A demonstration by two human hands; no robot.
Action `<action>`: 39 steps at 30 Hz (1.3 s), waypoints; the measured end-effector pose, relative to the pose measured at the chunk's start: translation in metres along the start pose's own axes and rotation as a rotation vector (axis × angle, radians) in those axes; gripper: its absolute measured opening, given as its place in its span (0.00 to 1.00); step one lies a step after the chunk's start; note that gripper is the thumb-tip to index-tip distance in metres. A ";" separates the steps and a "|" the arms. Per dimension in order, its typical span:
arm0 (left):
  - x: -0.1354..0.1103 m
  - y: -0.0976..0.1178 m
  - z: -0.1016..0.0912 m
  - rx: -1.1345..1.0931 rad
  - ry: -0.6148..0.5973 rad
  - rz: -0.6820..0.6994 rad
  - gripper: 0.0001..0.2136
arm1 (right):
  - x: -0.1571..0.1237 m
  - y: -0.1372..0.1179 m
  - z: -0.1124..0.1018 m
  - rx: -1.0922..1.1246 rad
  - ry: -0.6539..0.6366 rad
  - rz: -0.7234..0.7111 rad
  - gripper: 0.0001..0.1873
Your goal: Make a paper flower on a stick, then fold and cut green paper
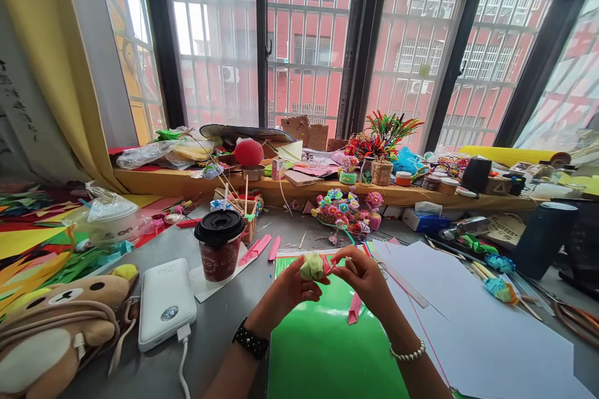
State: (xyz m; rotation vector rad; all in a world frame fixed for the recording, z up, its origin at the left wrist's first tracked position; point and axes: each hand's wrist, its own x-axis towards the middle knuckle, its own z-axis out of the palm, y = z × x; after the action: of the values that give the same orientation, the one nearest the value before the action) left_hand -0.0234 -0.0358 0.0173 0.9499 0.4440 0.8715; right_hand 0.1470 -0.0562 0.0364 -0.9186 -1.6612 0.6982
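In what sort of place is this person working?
Most likely a handicraft workspace: a pale green flower, apparently of paper, is held in front, a cluster of small craft flowers stands behind it, and white paper sheets lie alongside.

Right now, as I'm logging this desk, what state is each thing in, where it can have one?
Left hand: fingers closed on pale green bundle
Right hand: pinching at pink paper
Cup: upright, lid on
Power bank: lying flat, cable plugged in
Plush bear: lying down, cord around it
Tumbler: upright
Clear bottle: on its side
Yellow roll: rolled up
Green sheet: flat
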 end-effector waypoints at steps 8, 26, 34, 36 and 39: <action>0.005 -0.003 -0.003 -0.091 0.024 -0.200 0.28 | -0.001 -0.001 0.000 -0.037 -0.117 -0.049 0.14; 0.007 -0.010 0.008 -0.294 0.089 0.093 0.17 | -0.006 0.010 0.026 -0.399 -0.092 -0.233 0.05; 0.009 -0.012 0.007 -0.329 0.171 0.134 0.14 | -0.009 0.017 0.037 -0.578 0.035 -0.389 0.08; 0.011 -0.014 0.006 -0.338 0.183 0.136 0.12 | -0.009 0.020 0.039 -0.620 0.058 -0.429 0.09; 0.011 -0.016 0.006 -0.336 0.209 0.134 0.10 | -0.009 0.022 0.039 -0.655 0.064 -0.450 0.10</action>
State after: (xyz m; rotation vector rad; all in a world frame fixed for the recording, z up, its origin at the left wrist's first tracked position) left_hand -0.0058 -0.0343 0.0074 0.5866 0.3995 1.1331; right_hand 0.1155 -0.0515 0.0033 -0.9403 -1.9821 -0.1989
